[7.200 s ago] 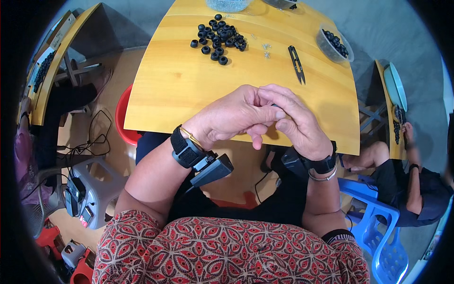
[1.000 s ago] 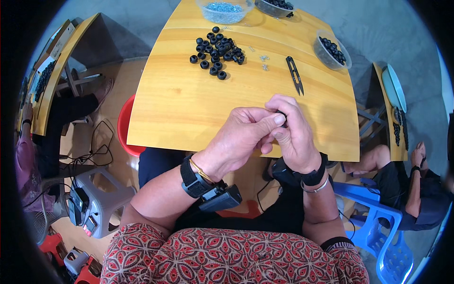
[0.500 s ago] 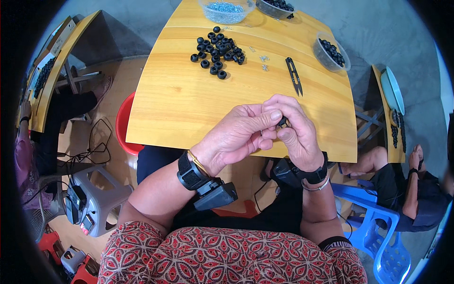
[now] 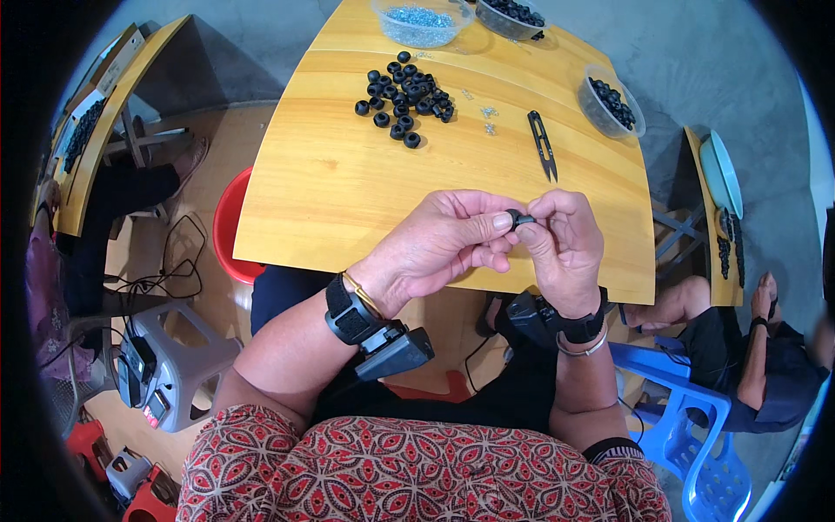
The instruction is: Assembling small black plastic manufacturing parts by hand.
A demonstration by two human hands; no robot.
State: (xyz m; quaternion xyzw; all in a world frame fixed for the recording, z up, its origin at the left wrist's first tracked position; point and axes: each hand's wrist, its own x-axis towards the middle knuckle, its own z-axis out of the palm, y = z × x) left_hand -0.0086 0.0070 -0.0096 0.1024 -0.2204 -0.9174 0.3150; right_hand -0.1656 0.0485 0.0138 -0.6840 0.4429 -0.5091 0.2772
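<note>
From the wearer's head at the near side of the wooden counter (image 4: 322, 200), the left of two side-by-side fisheye cameras faces steeply down, near above it, its wide view reaching from the patterned shirt (image 4: 417, 474) before the counter to the grey wall (image 4: 257, 43) beyond.

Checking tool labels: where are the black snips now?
In the head view, the black snips lie on the table, right of the loose beads, beyond the right hand.

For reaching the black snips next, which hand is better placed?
Probably the right hand: the black snips lie almost straight ahead of it, while the left hand is farther off. Both pinch a black bead.
</note>
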